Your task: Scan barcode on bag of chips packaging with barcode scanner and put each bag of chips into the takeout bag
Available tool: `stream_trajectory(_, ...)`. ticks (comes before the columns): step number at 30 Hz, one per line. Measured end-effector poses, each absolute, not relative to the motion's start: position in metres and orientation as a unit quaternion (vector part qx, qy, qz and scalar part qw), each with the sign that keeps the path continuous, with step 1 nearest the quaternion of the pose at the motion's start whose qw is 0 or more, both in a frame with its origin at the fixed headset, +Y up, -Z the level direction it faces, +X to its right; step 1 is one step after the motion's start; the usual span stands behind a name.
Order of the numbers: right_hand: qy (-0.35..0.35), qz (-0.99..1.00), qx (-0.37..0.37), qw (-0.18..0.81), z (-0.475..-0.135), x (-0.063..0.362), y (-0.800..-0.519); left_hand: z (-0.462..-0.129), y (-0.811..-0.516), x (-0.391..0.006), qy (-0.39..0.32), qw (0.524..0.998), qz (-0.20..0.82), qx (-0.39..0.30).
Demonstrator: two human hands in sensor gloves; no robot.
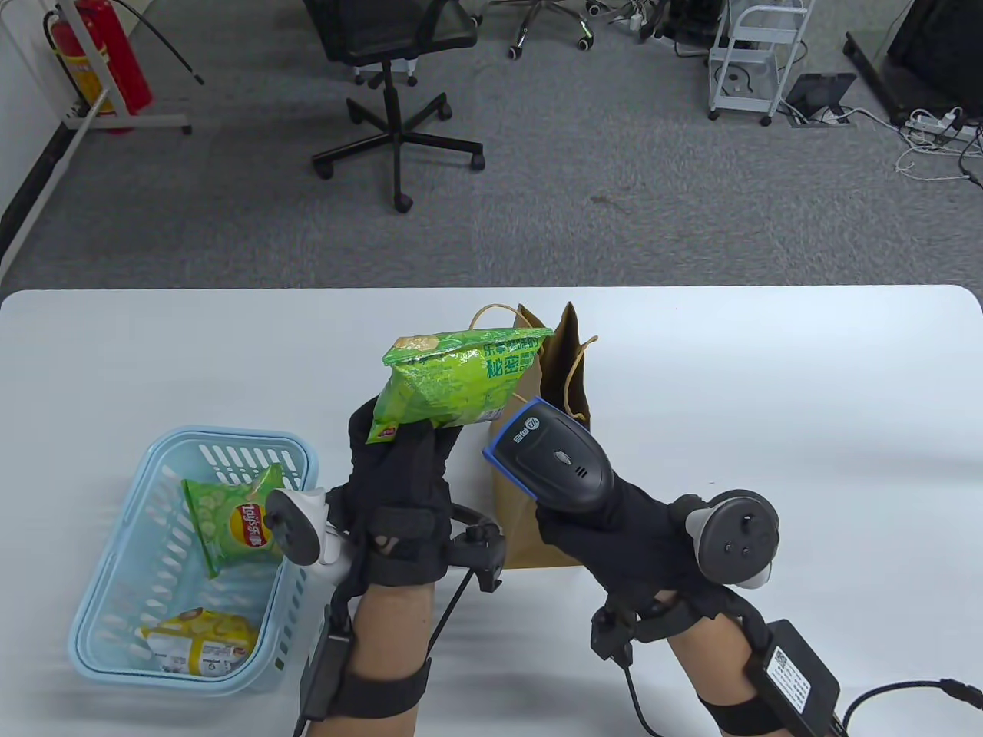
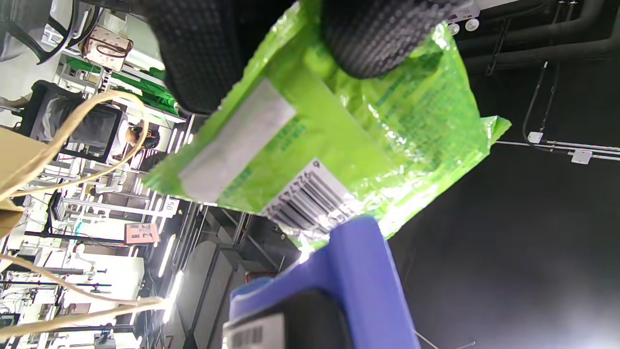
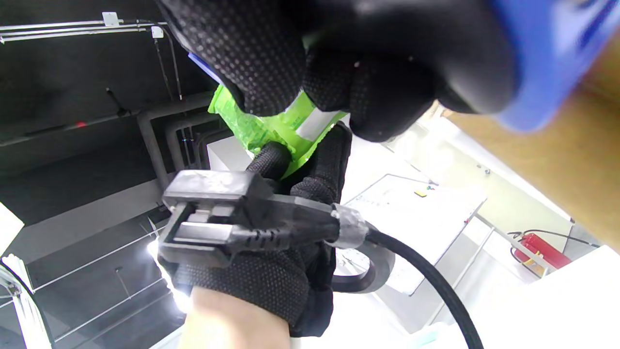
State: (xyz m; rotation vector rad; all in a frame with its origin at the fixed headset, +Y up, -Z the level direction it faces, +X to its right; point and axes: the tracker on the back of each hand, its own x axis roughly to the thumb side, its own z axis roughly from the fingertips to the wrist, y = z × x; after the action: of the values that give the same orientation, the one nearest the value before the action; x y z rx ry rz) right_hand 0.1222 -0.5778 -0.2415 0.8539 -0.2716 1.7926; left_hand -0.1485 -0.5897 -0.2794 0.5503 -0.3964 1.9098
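- The right hand [image 1: 607,530] has its grip wrapped round the handle of the barcode scanner [image 1: 549,461], fingers curled tight. The scanner's blue-rimmed nose points toward about 11 o'clock in the table view.
- The left hand [image 1: 399,476] pinches the lower corner of the green bag of chips [image 1: 453,376], thumb and fingers closed on the foil, and holds the pack up off the bench [image 1: 768,368].
- The relation that matters: the chips lie at roughly 10 to 11 o'clock from the scanner's nose, just beside it. In the left wrist view the barcode [image 2: 310,203] faces the scanner's blue front edge [image 2: 348,271], which sits almost against it.
- The pack's long axis runs about 8 to 2 o'clock in the table view, with the printed face turned up toward the camera and the barcode side turned down toward the scanner.
- The takeout bag [image 1: 553,430] stands open on the bench directly behind and below both hands, at 12 o'clock from the scanner. The left hand holding the chips is the nearer one for the drop, I judge.
- Both forearms come up from 6 o'clock, wrists raised above the bench and angled inward toward each other.
- Further out, at 8 o'clock, a blue basket [image 1: 115,614] holds a green chip bag [image 1: 230,522] and a yellow chip bag [image 1: 200,641], not yet scanned by the look of it.
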Motion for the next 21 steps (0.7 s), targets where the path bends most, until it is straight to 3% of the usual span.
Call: stream_trajectory(21, -0.101, 0.759, 0.335, 0.55, -0.251, 0.1312, -0.5836, -0.284, -0.594, -0.1424, -0.156, 0.532, 0.807, 0.206)
